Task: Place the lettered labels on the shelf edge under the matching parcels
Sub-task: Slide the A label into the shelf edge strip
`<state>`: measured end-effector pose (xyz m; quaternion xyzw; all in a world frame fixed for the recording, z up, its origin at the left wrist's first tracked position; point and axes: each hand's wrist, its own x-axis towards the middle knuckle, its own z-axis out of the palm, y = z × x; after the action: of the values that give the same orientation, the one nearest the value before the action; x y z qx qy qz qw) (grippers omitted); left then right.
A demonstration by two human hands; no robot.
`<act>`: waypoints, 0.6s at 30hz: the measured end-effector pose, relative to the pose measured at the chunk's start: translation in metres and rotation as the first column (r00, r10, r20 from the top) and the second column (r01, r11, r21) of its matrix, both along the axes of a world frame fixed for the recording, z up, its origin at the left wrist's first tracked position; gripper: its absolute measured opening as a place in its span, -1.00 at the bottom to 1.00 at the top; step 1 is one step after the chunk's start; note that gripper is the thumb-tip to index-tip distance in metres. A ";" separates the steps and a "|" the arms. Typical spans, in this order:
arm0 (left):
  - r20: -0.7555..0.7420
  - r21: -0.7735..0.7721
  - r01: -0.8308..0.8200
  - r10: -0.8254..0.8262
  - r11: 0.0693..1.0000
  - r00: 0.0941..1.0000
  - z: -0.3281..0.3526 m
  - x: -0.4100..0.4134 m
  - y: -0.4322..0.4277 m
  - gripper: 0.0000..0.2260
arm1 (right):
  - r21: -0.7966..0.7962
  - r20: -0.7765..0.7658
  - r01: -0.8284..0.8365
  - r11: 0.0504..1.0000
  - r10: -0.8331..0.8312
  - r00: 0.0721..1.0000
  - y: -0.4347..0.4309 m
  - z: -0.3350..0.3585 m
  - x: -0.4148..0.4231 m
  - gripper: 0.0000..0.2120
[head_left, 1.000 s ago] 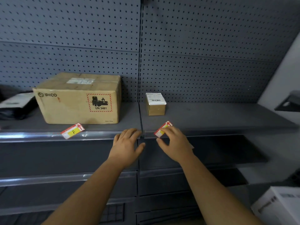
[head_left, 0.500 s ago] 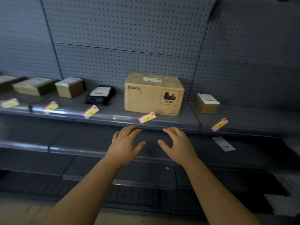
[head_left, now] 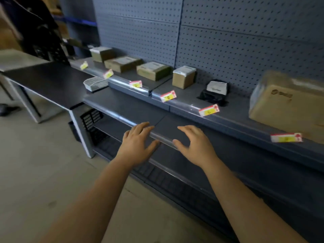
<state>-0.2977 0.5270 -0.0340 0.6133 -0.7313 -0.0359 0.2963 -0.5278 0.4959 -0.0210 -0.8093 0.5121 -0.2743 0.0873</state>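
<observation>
Your left hand (head_left: 138,144) and right hand (head_left: 194,146) hang side by side over the lip of the lower shelf (head_left: 126,106), fingers spread and relaxed, holding nothing; whether they touch the lip I cannot tell. A second ago your right hand was pinching a label at the edge under a small box. It has let go, and your view has swung left, so that box and its label now lie out of sight beyond your right hand. Past your fingertips runs the shelf edge (head_left: 185,106), with the labels (head_left: 209,110) along it: one far out to the right of your right hand under the large carton (head_left: 287,104), one above your right hand below the black bag (head_left: 214,92), one above the gap between your hands under the small upright box (head_left: 183,77), and three more trailing up and left beyond your left hand under the flat boxes (head_left: 153,70). Farther left still, a white tray (head_left: 95,83) rests on the table (head_left: 43,76). Every parcel you can see has a label, so the placing looks finished, though the letters are too blurred to confirm the matches.
</observation>
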 end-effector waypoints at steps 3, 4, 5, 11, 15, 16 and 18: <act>0.049 0.017 -0.108 0.107 0.994 0.993 -0.007 0.064 -0.019 -0.46 | 0.044 0.025 -0.106 0.993 0.105 0.994 -0.038 -0.011 0.064 -0.49; 0.062 0.024 -0.146 0.145 0.989 0.988 -0.006 0.085 -0.026 -0.47 | 0.050 0.040 -0.140 0.989 0.138 0.990 -0.051 -0.012 0.086 -0.49; 0.071 0.024 -0.184 0.181 0.983 0.981 -0.004 0.106 -0.031 -0.48 | 0.054 0.057 -0.170 0.984 0.167 0.984 -0.064 -0.012 0.108 -0.49; 0.110 -0.020 -0.356 0.356 0.934 0.928 0.021 0.213 -0.070 -0.45 | 0.029 0.097 -0.337 0.941 0.333 0.938 -0.144 0.005 0.233 -0.51; 0.081 -0.039 -0.423 0.425 0.905 0.901 0.022 0.267 -0.091 -0.50 | 0.041 0.110 -0.404 0.914 0.397 0.911 -0.180 0.008 0.299 -0.52; 0.076 -0.043 -0.432 0.434 0.901 0.898 0.021 0.280 -0.096 -0.51 | 0.044 0.104 -0.414 0.909 0.408 0.907 -0.188 0.007 0.314 -0.51; 0.064 -0.040 -0.445 0.447 0.894 0.892 0.018 0.309 -0.109 -0.51 | 0.037 0.080 -0.423 0.905 0.419 0.904 -0.205 0.006 0.345 -0.51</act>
<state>0.0111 0.4176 -0.0165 0.7620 -0.5817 0.0638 0.2775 -0.1830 0.2913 -0.0153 -0.8880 0.3291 -0.2634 0.1838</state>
